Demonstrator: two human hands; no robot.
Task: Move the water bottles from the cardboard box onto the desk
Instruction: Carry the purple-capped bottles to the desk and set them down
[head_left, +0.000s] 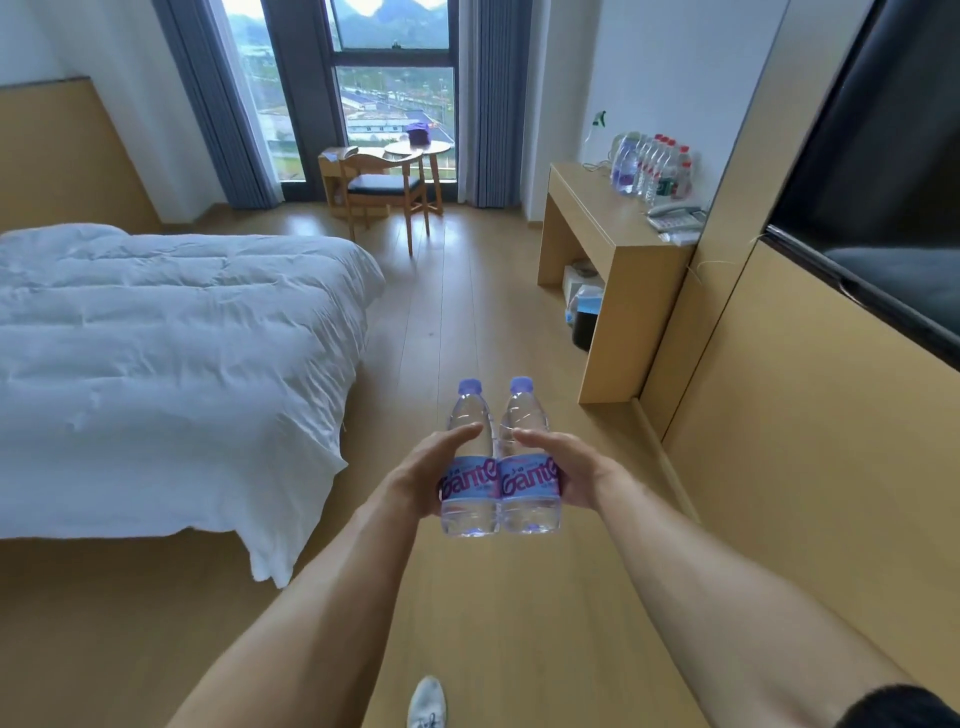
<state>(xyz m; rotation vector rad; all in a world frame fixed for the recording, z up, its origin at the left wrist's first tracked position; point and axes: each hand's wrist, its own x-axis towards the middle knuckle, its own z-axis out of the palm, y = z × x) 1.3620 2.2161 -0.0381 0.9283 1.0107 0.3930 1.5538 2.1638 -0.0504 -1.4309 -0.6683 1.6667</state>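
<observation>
I hold two clear water bottles with purple caps and purple-pink labels upright and side by side over the wooden floor. My left hand (426, 473) grips the left bottle (470, 447). The right bottle (527, 441) is gripped by my right hand (563, 465). The wooden desk (597, 218) stands ahead on the right against the wall. Several water bottles (652, 166) stand in a cluster at its far end. The cardboard box is out of sight.
A bed with a white duvet (171, 338) fills the left side. A chair (384, 182) and a small round table (418, 148) stand by the window. A phone (675, 215) lies on the desk, bags (584, 306) sit under it, and a dark TV (883, 182) hangs on the right wall.
</observation>
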